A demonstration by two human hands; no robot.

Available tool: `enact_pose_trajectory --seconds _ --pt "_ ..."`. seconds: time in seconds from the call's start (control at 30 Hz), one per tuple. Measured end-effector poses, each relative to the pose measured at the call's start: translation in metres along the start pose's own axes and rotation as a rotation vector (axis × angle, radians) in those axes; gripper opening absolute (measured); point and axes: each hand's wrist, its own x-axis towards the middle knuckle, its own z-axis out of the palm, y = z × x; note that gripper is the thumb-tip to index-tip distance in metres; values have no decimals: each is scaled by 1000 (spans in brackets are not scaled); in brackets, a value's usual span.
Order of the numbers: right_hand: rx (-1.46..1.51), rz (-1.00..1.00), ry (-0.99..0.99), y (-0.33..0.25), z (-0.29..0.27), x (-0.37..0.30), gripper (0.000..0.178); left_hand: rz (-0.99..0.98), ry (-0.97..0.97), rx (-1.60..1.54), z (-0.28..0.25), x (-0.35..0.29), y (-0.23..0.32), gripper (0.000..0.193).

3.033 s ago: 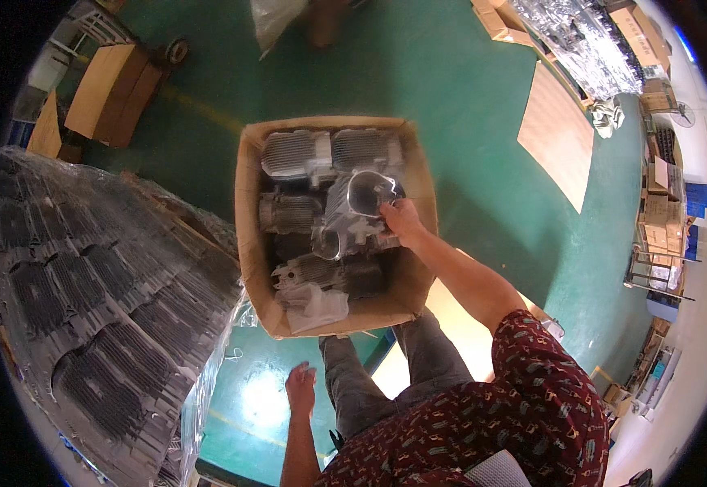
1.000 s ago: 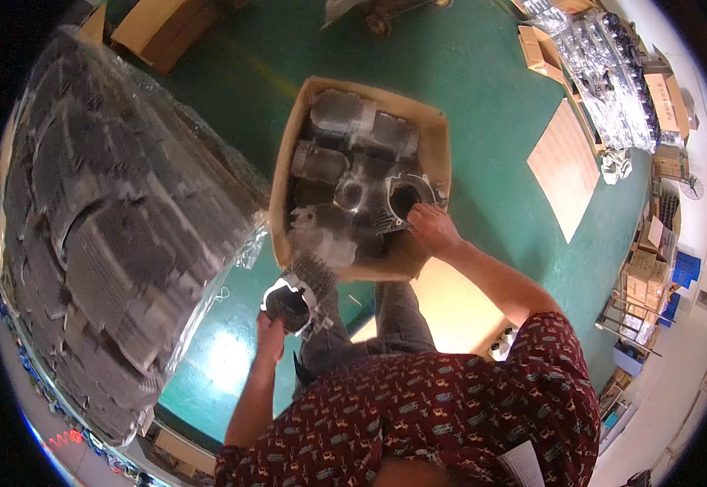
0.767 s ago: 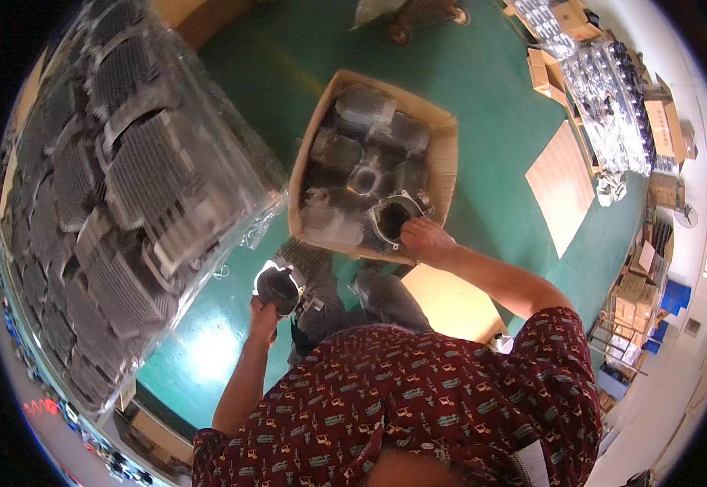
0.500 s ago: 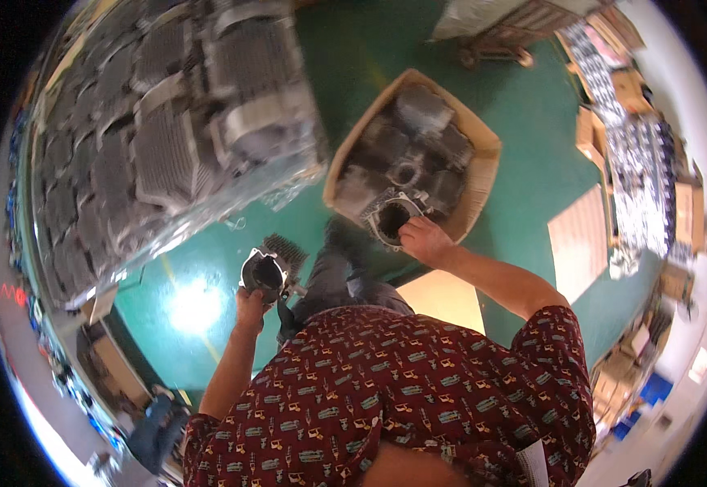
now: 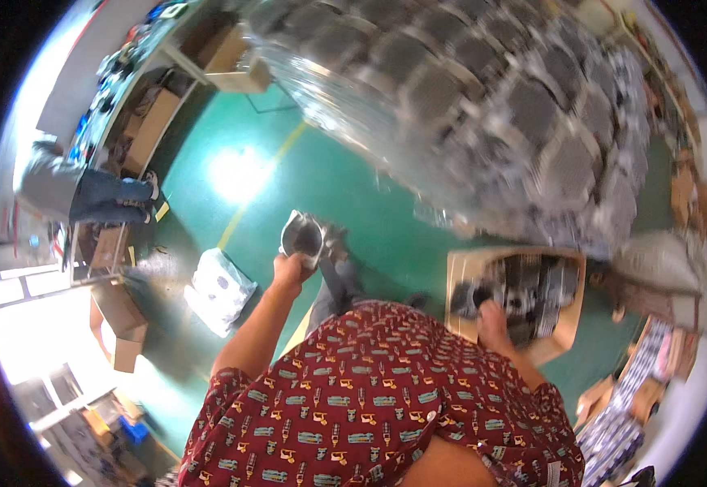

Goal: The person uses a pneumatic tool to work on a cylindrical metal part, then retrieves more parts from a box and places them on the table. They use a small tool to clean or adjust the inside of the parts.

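My left hand (image 5: pixel 290 270) is closed round the rim of a grey metal housing (image 5: pixel 314 258) with a wide round opening and cooling fins on its far side. It is held out over the green floor in front of my left leg. At my right, my right hand (image 5: pixel 493 322) reaches into an open cardboard carton (image 5: pixel 555 347). The fingers close on a second metal housing (image 5: pixel 469 302) with a dark round bore, though blur hides the exact grip. Several more grey finned housings (image 5: pixel 563 280) lie in the carton.
Ahead stands a big plastic-wrapped stack of finned housings (image 5: pixel 443 77). A white plastic bag (image 5: pixel 222 284) lies on the floor at left. Another person (image 5: pixel 105 195) is by the shelving at far left. A loaded trolley (image 5: pixel 654 296) stands beyond the carton.
My body and view have turned left, so stack and carton now appear further right. The left hand still holds its housing; the right hand's housing has gone from the carton's edge to inside it.
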Motion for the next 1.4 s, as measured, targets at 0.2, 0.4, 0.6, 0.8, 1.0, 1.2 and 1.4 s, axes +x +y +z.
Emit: enact_pose_trajectory --seconds 0.2,0.4,0.6,0.8,1.0,1.2,1.4 --pt "-121 -85 -169 0 74 88 20 45 165 -272 -93 66 46 21" --pt "24 329 -416 -108 91 227 18 -36 283 -297 -180 127 139 34" --pt "144 473 -456 -214 138 381 17 -31 359 -320 -265 224 212 29" --pt "273 671 -435 -284 229 513 16 15 443 -353 -327 287 349 21" --pt "-8 146 -218 -404 183 620 5 60 438 -312 -383 376 467 14" --pt "-8 122 -225 -562 93 719 14 74 398 -188 -430 489 591 26" --pt "40 233 -164 -682 52 810 25 169 249 128 -456 624 739 45"
